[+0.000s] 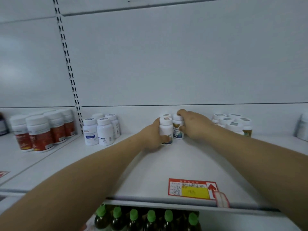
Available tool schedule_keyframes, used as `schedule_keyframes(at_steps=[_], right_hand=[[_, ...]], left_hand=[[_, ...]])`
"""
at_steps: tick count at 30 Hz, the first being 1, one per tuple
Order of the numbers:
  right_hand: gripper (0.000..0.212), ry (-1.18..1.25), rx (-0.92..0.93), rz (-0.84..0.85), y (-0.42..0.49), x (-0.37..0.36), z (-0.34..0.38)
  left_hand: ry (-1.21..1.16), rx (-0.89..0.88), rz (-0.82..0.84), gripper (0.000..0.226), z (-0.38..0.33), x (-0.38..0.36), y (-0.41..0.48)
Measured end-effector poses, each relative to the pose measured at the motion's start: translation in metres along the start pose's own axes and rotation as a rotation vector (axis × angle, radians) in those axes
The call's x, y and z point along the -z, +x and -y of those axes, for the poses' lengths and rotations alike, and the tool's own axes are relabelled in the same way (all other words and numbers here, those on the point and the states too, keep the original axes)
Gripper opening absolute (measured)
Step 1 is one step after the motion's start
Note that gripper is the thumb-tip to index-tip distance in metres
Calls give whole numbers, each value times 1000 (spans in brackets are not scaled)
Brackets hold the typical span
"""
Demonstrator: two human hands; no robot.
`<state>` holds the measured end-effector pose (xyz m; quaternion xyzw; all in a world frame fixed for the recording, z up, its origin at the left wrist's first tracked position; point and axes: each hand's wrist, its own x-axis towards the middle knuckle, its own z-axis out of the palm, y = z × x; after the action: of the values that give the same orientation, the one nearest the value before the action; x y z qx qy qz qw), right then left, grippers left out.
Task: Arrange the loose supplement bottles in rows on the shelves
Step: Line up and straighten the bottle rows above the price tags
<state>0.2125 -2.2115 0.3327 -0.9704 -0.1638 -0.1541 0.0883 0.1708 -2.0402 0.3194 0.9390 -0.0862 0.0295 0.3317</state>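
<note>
On the white shelf (150,164), near its back, stand three white supplement bottles close together. My left hand (150,137) grips the front white bottle (165,129), thumb across its lower label. My right hand (193,125) holds the neighbouring bottle with a gold and blue label (178,130), fingers curled over its cap. A third bottle (165,115) stands just behind them, only its cap showing. Both bottles stand upright on the shelf.
A group of white bottles with blue labels (100,130) stands to the left, red-labelled bottles (40,132) farther left past the slotted upright. More white bottles (233,123) stand to the right. A red and yellow price tag (191,189) sits at the shelf's front edge; green-capped dark bottles (150,219) fill the shelf below.
</note>
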Motion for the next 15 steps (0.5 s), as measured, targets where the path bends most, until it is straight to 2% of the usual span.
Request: schedule_keyframes(at_steps=[5, 9, 15], right_hand=[[63, -45, -18, 5, -8, 29, 0], [64, -42, -100, -22, -28, 74, -20], [54, -25, -282, -79, -74, 102, -52]], left_hand=[[133, 32, 7, 94, -13, 21, -12], [181, -131, -56, 84, -34, 31, -33], [145, -286, 64, 81, -63, -3, -48]])
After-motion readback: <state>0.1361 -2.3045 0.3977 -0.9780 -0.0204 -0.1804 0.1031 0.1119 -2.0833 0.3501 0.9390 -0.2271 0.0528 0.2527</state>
